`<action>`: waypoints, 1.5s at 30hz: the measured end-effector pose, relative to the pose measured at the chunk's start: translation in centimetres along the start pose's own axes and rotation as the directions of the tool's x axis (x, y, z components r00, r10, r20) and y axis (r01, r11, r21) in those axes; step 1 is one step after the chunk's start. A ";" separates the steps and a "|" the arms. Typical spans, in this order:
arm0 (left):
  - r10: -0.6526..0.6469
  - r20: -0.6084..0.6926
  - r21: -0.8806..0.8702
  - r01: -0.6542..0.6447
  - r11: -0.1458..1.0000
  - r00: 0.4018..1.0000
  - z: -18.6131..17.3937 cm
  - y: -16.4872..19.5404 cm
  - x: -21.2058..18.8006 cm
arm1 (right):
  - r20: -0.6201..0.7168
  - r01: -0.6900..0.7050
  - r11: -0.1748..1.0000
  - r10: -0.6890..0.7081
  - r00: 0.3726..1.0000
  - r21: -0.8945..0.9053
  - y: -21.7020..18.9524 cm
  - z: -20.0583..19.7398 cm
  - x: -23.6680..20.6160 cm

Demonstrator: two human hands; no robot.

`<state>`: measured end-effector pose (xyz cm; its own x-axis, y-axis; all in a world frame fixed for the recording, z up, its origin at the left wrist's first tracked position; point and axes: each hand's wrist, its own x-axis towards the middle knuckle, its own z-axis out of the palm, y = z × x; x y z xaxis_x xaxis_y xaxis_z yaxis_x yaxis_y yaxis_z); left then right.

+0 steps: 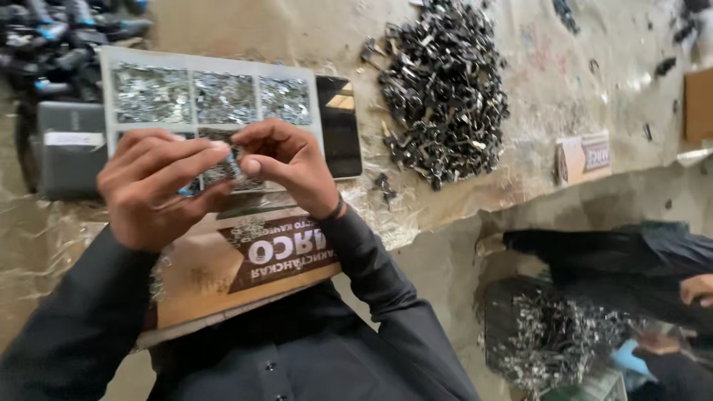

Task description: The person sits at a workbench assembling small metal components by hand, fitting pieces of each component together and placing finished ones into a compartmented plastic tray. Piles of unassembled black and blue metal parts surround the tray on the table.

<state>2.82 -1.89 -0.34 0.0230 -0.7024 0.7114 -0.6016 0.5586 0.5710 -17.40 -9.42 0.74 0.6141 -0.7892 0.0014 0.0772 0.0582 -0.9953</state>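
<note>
Both hands [160,186] [286,160] pinch small metal part [232,165], mostly hidden by fingertips.

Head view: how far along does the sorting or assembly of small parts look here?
Done: the grey tray already has compartments filled with silvery bits. In hand: the left hand and right hand pinch one small dark piece between their fingertips. Left: a big heap of black parts lies untouched on the work surface; I can't gauge the share done.
</note>
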 end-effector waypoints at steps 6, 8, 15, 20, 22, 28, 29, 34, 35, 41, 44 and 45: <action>0.005 0.034 -0.078 -0.003 0.997 0.999 -0.4 1.0 1.1 | 0.046 0.070 0.970 -0.061 0.997 -0.234 -1.6 0.5 -1.1; -0.007 0.057 -0.122 0.014 0.992 0.998 -0.5 1.2 1.2 | 0.061 0.100 0.928 -0.084 0.995 -0.359 -1.8 0.1 -1.4; 0.040 -0.015 -0.163 -0.042 0.986 0.999 -2.4 -0.7 1.9 | -0.396 0.234 0.960 -0.277 0.876 -0.153 -1.7 -4.5 -9.3; -0.129 0.007 -0.081 0.129 0.988 0.992 -6.5 -1.9 -1.9 | -0.333 -0.132 0.570 -0.263 0.906 -0.811 -0.6 -3.0 -17.5; -0.339 0.083 -0.135 0.348 0.928 0.937 -7.5 -1.2 -3.9 | -0.271 -0.134 0.512 -0.203 0.941 -0.848 0.1 -1.2 -19.1; -0.284 0.252 -0.191 0.335 0.923 0.925 -8.9 3.7 -4.8 | -0.187 -0.111 0.363 -0.180 0.966 -0.925 1.1 0.5 -18.8; -0.152 0.238 -0.177 0.196 0.965 0.959 -8.9 5.0 -4.5 | -0.184 -0.118 0.348 -0.163 0.969 -0.930 1.2 0.4 -18.7; -0.121 0.151 -0.140 0.142 0.980 0.981 -5.7 11.6 -5.7 | -0.003 0.088 0.307 -0.284 0.959 -0.948 2.8 -1.4 -19.9; -0.143 0.142 -0.186 0.168 0.968 0.979 -4.6 12.1 -6.2 | 0.093 0.207 0.284 -0.366 0.926 -0.936 3.3 -1.9 -20.1; -0.282 0.197 -0.368 0.338 0.866 0.939 1.0 13.9 -9.1 | -0.181 0.253 0.880 -0.348 0.920 -0.402 5.5 -1.1 -23.2; -0.315 0.228 -0.406 0.384 0.829 0.921 2.5 14.3 -9.6 | -0.255 0.052 0.988 -0.013 0.967 0.148 5.5 0.8 -24.0; -0.320 0.235 -0.443 0.394 0.805 0.918 2.6 14.1 -9.7 | -0.212 0.022 0.960 0.040 0.976 0.279 5.4 1.3 -24.0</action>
<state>-7.96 11.63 -0.20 0.0259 -0.9269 0.3745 -0.1214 0.3689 0.9215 -30.74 10.61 -4.52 0.4360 -0.8980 -0.0585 0.3069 0.2095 -0.9284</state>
